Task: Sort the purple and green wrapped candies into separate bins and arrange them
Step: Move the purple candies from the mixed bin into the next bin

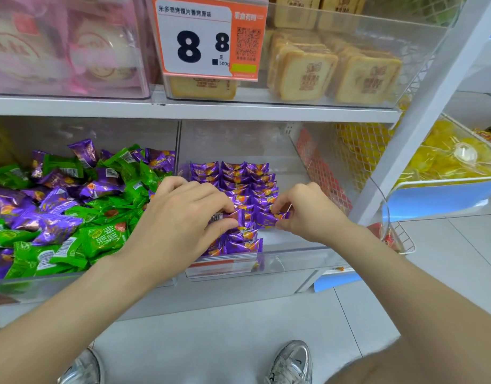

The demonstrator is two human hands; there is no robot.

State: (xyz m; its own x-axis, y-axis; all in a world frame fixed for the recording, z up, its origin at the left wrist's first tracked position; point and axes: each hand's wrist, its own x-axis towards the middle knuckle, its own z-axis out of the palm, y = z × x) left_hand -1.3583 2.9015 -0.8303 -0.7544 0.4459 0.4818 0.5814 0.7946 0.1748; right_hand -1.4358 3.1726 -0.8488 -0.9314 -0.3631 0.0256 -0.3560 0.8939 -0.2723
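Price tag above purple candies

White metal shelving unit in a shop aisle, its horizontal shelf board carrying an upper row of clear plastic bins: pink-wrapped goods at left and toast-shaped biscuit packets at right, fronted by an orange-and-white price tag (printed 8.8). A white upright post and a white wire-mesh side panel close the unit at right, beyond which a neighbouring blue-fronted rack holds yellow wrapped sweets. The floor is of pale grey tiles under even, diffuse light.
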